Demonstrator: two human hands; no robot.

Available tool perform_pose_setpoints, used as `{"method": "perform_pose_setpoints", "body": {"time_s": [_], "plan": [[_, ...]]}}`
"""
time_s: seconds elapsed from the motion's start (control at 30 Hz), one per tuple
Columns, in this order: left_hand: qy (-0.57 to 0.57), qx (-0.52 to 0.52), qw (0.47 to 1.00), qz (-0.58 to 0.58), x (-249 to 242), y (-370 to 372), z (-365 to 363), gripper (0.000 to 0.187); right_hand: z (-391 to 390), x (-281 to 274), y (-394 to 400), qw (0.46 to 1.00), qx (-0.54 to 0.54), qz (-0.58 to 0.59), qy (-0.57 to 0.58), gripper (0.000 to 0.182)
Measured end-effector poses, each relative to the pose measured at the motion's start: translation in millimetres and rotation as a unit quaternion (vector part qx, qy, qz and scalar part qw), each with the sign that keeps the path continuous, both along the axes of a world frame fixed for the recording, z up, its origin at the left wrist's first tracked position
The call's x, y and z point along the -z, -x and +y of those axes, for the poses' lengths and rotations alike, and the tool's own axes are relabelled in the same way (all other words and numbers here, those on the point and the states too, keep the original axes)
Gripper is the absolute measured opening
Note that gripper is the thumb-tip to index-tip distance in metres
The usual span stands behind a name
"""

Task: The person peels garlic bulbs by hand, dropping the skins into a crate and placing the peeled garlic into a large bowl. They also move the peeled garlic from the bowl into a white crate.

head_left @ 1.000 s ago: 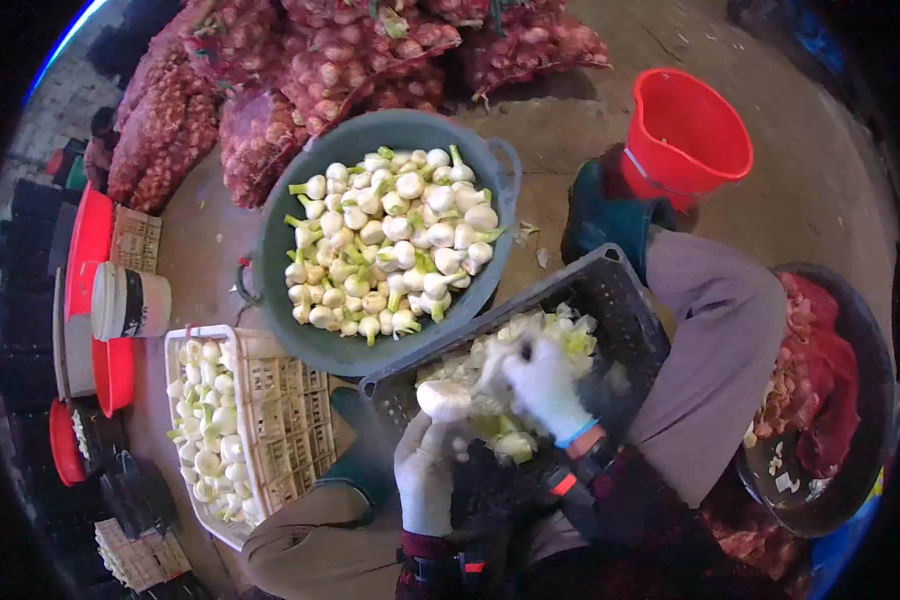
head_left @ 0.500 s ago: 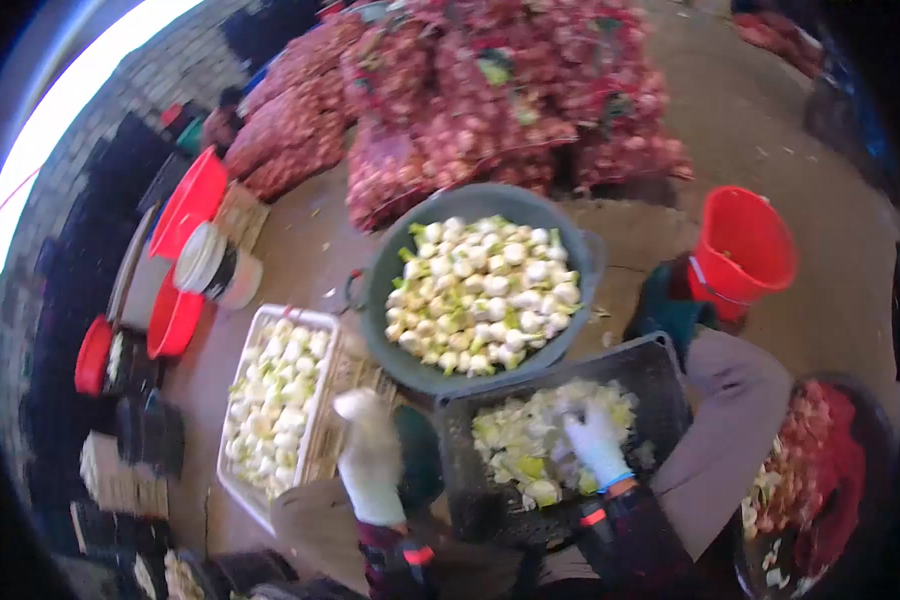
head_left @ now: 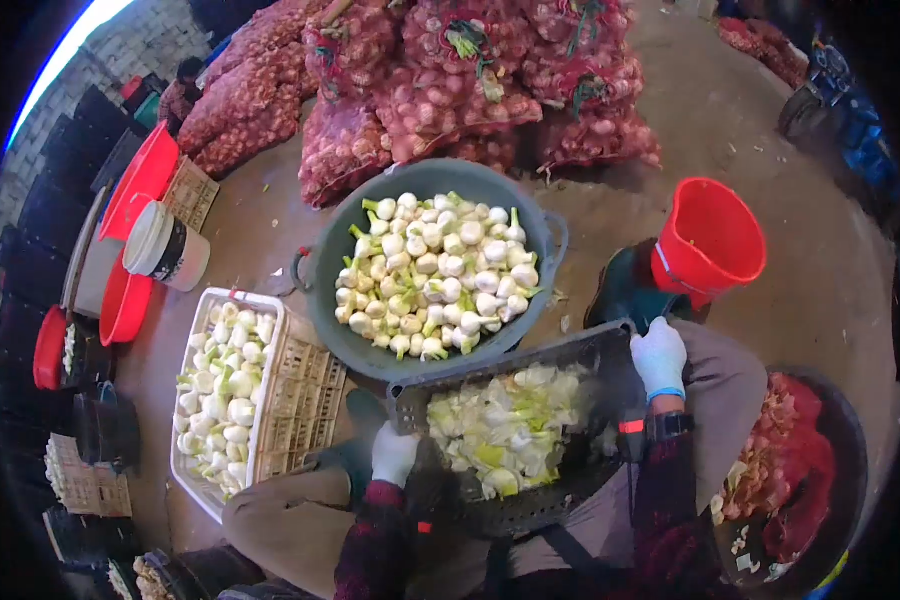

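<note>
A black plastic crate (head_left: pixel 613 358) rests tilted across my lap, with a heap of pale green and white peelings (head_left: pixel 510 428) in it. My left hand (head_left: pixel 394 455), in a white glove, is closed on the crate's left edge. At the upper right corner, my gloved right hand (head_left: pixel 660 358) grips the rim, its fingers partly hidden. Just beyond the crate stands a big grey-green tub (head_left: pixel 322 300) of trimmed white garlic bulbs (head_left: pixel 438 265) with short green stems. To my left, a white plastic basket (head_left: pixel 273 345) holds more of these bulbs.
Red mesh sacks (head_left: pixel 440 100) of bulbs are stacked behind the tub. A red bucket (head_left: pixel 710 240) stands at the right, beyond my boot. Near my right knee is a dark tub (head_left: pixel 855 440) with red netting and skins. Red basins (head_left: pixel 142 180) and a white pail (head_left: pixel 175 250) stand left.
My right hand has moved from the peelings to the crate's right rim. My left hand has come down onto its left edge. The crate has shifted and the view has turned slightly.
</note>
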State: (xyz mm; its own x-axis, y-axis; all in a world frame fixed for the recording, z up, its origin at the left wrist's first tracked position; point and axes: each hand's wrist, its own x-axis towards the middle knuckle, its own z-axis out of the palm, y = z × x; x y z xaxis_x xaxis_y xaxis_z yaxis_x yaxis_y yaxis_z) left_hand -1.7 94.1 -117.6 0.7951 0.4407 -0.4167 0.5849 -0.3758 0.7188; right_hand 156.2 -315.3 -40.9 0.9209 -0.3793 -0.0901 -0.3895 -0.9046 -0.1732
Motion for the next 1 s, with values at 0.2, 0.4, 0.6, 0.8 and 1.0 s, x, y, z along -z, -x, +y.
{"method": "perform_pose_setpoints", "body": {"time_s": [0.2,0.4,0.6,0.8,1.0], "plan": [[-0.057,-0.019,0.997,0.041,-10,-2,-6,0.029,7,20,-1,0.998,-0.051,-0.034,0.018,0.029],[0.021,-0.031,0.998,-0.041,-43,-24,12,0.041,38,18,-54,0.979,-0.082,-0.139,-0.124,0.038],[0.174,-0.223,0.957,-0.061,-49,-111,65,0.036,71,48,-174,0.971,-0.065,-0.07,-0.219,0.053],[0.289,-0.278,0.91,-0.107,35,-127,98,0.034,63,109,-225,0.925,-0.079,0.039,-0.371,0.042],[0.238,-0.248,0.937,-0.071,15,-126,83,0.043,58,107,-231,0.91,-0.146,-0.018,-0.387,0.025]]}}
